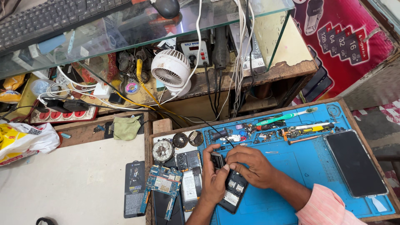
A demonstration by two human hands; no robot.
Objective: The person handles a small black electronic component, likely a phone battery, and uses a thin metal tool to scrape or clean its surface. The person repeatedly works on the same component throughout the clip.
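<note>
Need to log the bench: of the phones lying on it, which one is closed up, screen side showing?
The black phone at the right end of the blue mat, lying apart from both hands. The opened phone under the hands shows its insides.

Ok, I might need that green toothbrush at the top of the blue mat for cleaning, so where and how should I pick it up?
Probably by the middle of the handle of the green toothbrush, pinched from above. It lies flat and nearly level on the blue mat, bristle head to the right, with small parts and tools close below it. Coming straight down keeps the fingers clear of those. Both hands are busy on the open phone.
</note>
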